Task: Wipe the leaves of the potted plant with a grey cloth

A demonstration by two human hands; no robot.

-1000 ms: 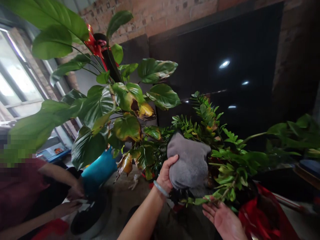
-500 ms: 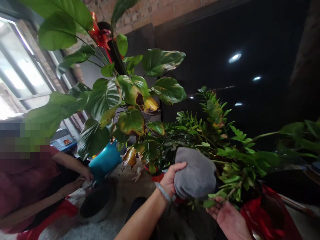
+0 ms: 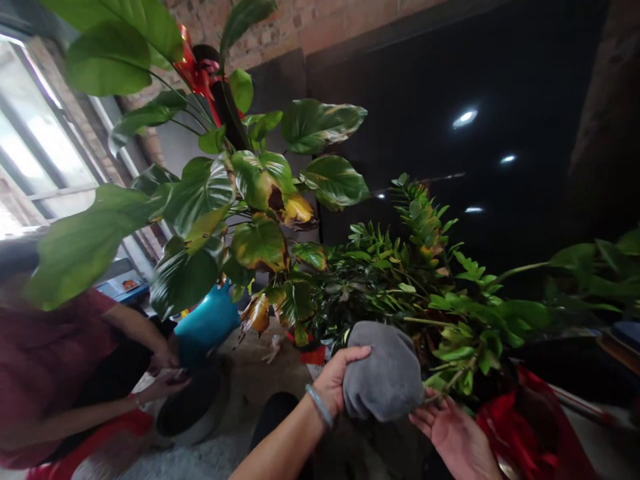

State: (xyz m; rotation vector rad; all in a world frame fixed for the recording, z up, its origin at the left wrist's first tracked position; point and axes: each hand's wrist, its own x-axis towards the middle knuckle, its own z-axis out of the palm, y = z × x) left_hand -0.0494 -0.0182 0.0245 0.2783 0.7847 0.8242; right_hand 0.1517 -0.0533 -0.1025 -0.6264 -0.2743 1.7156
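My left hand [image 3: 336,381] grips a bunched grey cloth [image 3: 383,375] and presses it against the lower fronds of a small-leaved green plant [image 3: 425,293]. Palm up, my right hand [image 3: 450,433] lies open just under the cloth, its fingers against a drooping frond [image 3: 453,377] at the plant's lower right. A pale bracelet [image 3: 319,405] circles my left wrist.
A tall plant with big green and yellowing leaves [image 3: 240,200] and a red bow [image 3: 197,70] stands at left beside a blue pot [image 3: 207,323]. Another person in a dark red top [image 3: 45,360] reaches to a dark pot [image 3: 193,407]. Red wrapping [image 3: 520,427] sits lower right.
My left hand has drawn the grey cloth downward along the fronds, from mid-plant to its lower edge. My right hand rose slightly beneath it. The other person's hands shifted near the pot.
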